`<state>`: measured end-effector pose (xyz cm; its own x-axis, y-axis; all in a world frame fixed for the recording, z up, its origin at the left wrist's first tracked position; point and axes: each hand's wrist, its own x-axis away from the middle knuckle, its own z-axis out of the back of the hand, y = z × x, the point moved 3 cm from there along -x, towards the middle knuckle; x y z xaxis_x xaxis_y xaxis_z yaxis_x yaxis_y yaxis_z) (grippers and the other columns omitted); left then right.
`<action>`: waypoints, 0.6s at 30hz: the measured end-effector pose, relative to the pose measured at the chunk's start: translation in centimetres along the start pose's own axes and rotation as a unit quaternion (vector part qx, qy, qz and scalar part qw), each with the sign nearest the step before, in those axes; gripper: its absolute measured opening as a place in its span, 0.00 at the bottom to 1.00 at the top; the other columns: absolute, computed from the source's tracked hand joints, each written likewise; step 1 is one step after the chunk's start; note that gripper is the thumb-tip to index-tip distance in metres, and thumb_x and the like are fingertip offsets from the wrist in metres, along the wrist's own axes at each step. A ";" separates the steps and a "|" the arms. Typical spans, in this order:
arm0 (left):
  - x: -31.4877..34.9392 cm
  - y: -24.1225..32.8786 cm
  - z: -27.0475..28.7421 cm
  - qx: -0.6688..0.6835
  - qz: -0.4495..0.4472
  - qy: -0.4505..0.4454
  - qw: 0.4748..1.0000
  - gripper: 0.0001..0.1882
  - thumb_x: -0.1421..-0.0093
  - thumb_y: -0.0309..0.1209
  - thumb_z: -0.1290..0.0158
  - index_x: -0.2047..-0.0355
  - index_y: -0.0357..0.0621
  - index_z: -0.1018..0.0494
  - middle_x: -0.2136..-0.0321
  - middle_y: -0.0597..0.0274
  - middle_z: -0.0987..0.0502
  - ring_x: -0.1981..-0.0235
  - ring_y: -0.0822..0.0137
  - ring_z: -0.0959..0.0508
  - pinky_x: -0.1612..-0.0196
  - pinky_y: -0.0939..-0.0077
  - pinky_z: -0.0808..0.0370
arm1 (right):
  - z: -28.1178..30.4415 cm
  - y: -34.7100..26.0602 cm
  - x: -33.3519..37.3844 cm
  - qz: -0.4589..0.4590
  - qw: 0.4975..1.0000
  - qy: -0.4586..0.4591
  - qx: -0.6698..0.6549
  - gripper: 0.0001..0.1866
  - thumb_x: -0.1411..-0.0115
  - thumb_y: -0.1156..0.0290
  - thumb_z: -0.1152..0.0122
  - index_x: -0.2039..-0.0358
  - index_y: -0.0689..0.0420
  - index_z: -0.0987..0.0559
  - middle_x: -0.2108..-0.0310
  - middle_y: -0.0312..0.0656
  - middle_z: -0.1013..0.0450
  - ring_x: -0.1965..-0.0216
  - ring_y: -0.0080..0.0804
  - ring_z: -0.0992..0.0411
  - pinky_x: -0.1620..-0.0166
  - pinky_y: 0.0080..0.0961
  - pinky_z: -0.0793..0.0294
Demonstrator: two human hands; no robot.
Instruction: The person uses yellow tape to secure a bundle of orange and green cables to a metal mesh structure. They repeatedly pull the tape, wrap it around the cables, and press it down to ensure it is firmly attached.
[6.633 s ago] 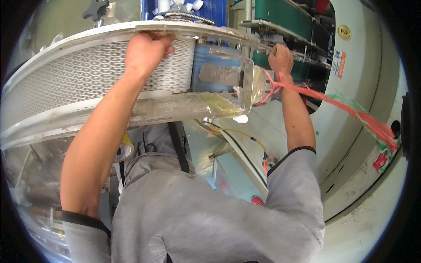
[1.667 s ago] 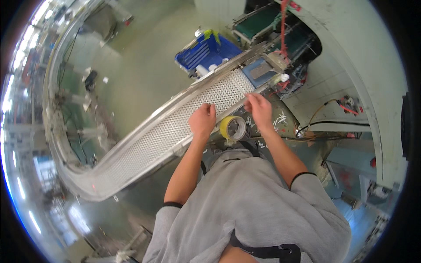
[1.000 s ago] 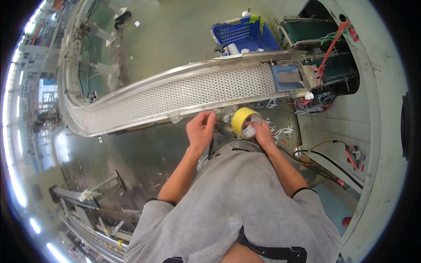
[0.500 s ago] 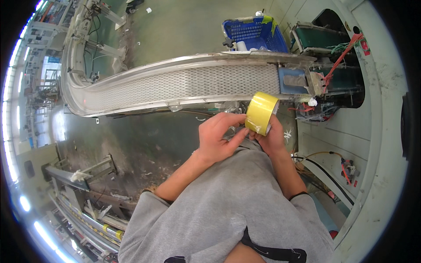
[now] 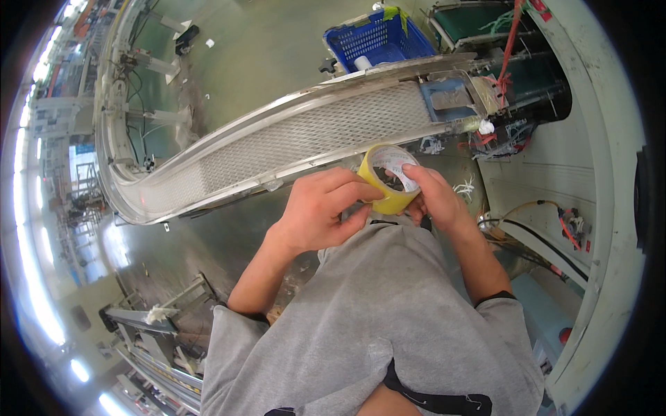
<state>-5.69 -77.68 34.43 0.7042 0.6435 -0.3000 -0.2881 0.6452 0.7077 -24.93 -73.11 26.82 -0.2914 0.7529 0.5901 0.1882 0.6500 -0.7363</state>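
Observation:
A roll of yellow tape (image 5: 394, 203) is held up in front of my body, just on the near side of the conveyor. Its round white core faces partly toward me. My right hand (image 5: 438, 197) grips the roll, with the thumb on the core's rim and the other fingers mostly hidden behind or below it. At the roll's left side, my left hand (image 5: 326, 208) is closed, thumb and fingers pinching near the yellow surface. Whether a tape end lies between those fingertips I cannot make out.
A curved conveyor (image 5: 305, 132) with a mesh-like belt runs across ahead of me. Behind it stands a blue plastic crate (image 5: 378, 41). A pale machine wall (image 5: 527, 166) rises at the right, with red cords (image 5: 510, 52) and a cable (image 5: 538, 232). Metal framing (image 5: 156, 315) stands at lower left.
The roll has turned, so its core now shows instead of mostly its yellow outer face. Both hands have shifted with it, and the whole view has tilted.

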 end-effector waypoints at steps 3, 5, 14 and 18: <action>-0.3 0.2 -0.4 -0.039 -0.017 -0.015 0.999 0.11 0.57 0.22 0.39 0.71 0.45 0.23 0.75 0.63 0.24 0.76 0.65 0.24 0.75 0.75 0.28 | 0.5 0.5 0.1 -0.019 0.999 -0.001 0.026 0.27 0.37 0.50 0.59 0.66 0.64 0.22 0.82 0.41 0.26 0.89 0.22 0.36 0.84 0.18 0.36; -0.5 0.3 -0.8 -0.059 -0.021 -0.018 0.998 0.10 0.56 0.23 0.40 0.71 0.46 0.24 0.75 0.64 0.24 0.76 0.64 0.24 0.74 0.74 0.28 | 1.0 1.1 0.2 -0.051 0.998 0.005 0.030 0.28 0.37 0.50 0.59 0.66 0.64 0.22 0.83 0.41 0.26 0.89 0.22 0.36 0.84 0.18 0.36; 1.0 -0.9 -2.2 0.222 0.229 0.010 0.948 0.05 0.45 0.25 0.42 0.69 0.41 0.26 0.74 0.64 0.24 0.74 0.72 0.24 0.70 0.78 0.27 | 0.0 -1.3 2.5 0.390 0.864 0.189 0.255 0.24 0.38 0.50 0.48 0.66 0.63 0.23 0.60 0.48 0.26 0.56 0.42 0.29 0.55 0.32 0.31; 1.1 -1.2 -2.4 0.287 0.269 0.000 0.919 0.06 0.42 0.27 0.42 0.68 0.37 0.27 0.74 0.67 0.25 0.72 0.77 0.28 0.66 0.80 0.29 | -1.3 -2.9 3.9 0.350 0.879 0.081 0.313 0.17 0.46 0.57 0.35 0.73 0.60 0.23 0.78 0.42 0.26 0.75 0.36 0.25 0.72 0.28 0.29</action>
<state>-6.13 -76.74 31.68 0.5596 0.8061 0.1926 -0.2051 -0.0905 0.9745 -25.40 -71.94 31.73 -0.1628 0.9836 -0.0776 -0.3004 -0.1243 -0.9457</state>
